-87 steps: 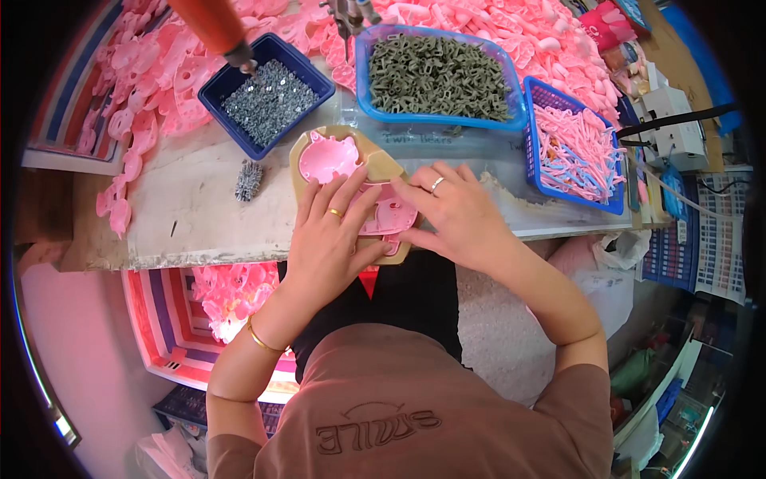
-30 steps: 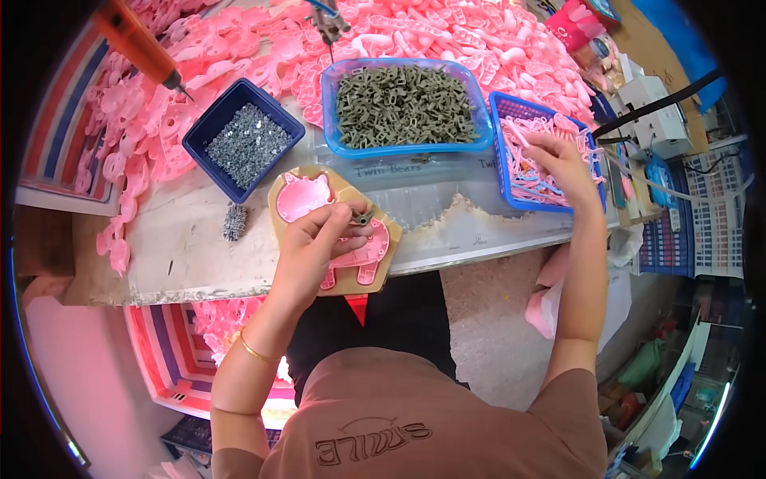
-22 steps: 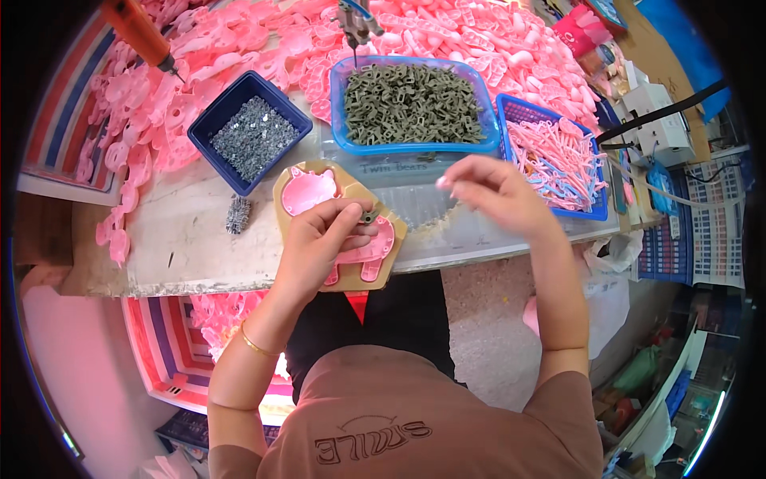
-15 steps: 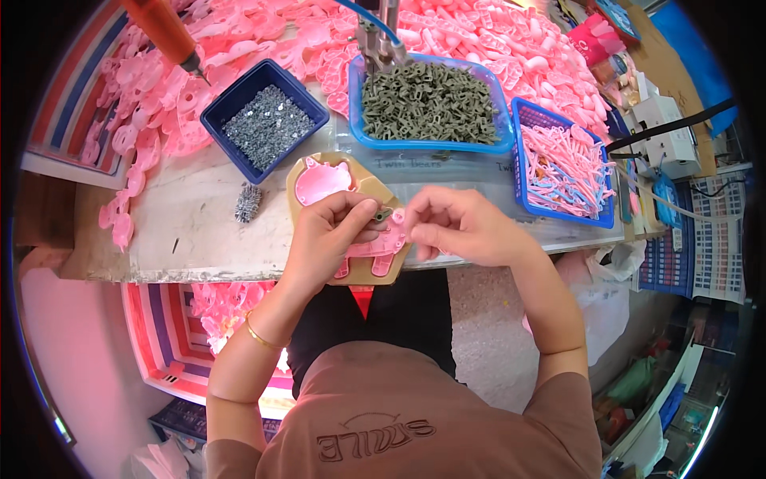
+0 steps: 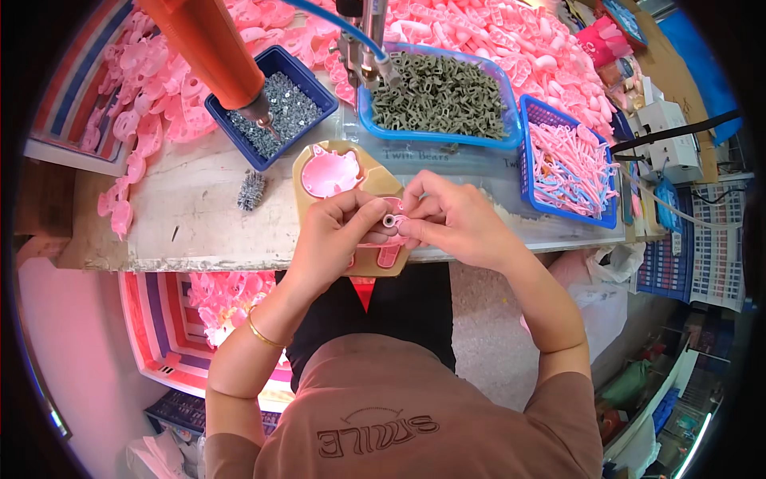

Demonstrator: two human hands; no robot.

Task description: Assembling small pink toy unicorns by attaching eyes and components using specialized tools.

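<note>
My left hand pinches a small grey-green plastic part, its round holed end showing at the fingertips. Closed fingers of my right hand meet it from the right, gripping a small pink plastic piece against that part; fingers mostly hide this piece. Both hands hover over a tan holding fixture at the table's front edge. In its far end lies a pink shell half. A pink piece with leg shapes sits in the near end, partly covered by my hands.
An orange screwdriver hangs at upper left over a blue tray of screws. Beyond the hands stand a blue tub of grey-green parts and a blue basket of pink and blue sticks. Pink parts heap behind; a screw cluster lies left.
My right hand has moved left to meet the left fingertips. The grey-green part has turned so its round end shows. The orange screwdriver hangs lower and larger in view.
</note>
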